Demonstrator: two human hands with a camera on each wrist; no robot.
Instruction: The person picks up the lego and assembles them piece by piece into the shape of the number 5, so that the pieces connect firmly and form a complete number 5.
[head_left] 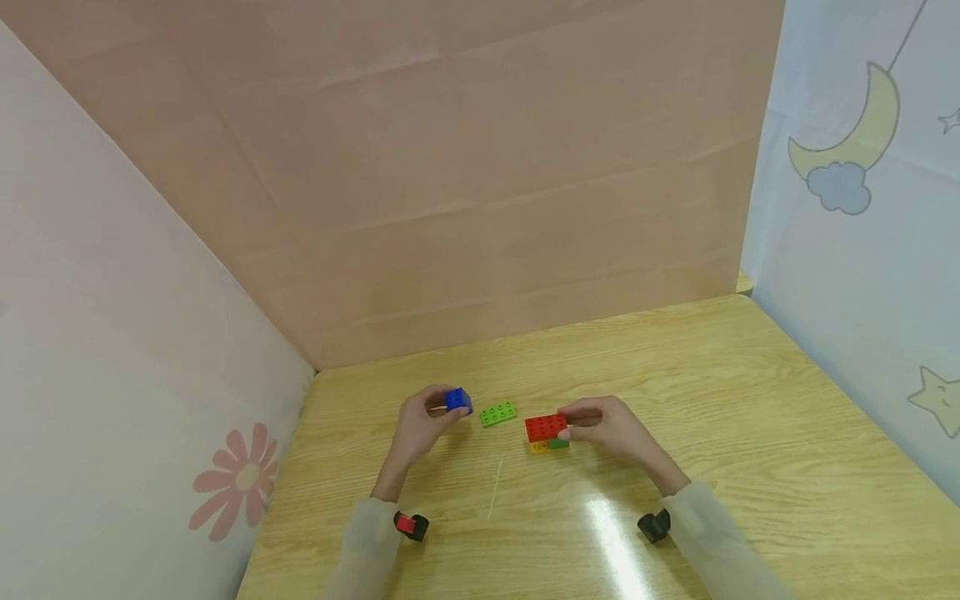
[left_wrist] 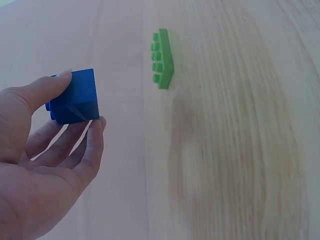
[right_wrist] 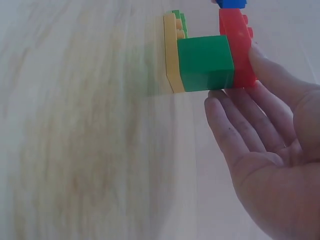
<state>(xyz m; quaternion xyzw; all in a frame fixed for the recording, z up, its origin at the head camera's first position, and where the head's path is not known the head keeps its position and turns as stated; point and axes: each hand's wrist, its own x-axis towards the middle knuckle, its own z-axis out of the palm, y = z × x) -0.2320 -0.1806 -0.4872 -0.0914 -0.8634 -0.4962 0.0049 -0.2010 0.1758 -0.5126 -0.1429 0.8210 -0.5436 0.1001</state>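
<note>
Between thumb and fingers my left hand (head_left: 422,427) pinches a blue brick (left_wrist: 77,97), held above the table. My right hand (head_left: 611,429) grips a red brick (head_left: 546,427) by its right end. In the right wrist view the red brick (right_wrist: 237,50) tops a green block (right_wrist: 206,62), which stands on a thin yellow-orange plate (right_wrist: 172,55). On the table between the hands lies a flat light green plate (head_left: 498,414) with its studs up. It shows again, apart from the left fingers, as the green plate (left_wrist: 164,60) in the left wrist view.
A wooden table (head_left: 525,517) carries the bricks. A brownish sheet (head_left: 480,208) stands along its back edge. Pale panels flank it, the left wall (head_left: 112,333) with a flower and the right wall (head_left: 825,292) with a moon and star.
</note>
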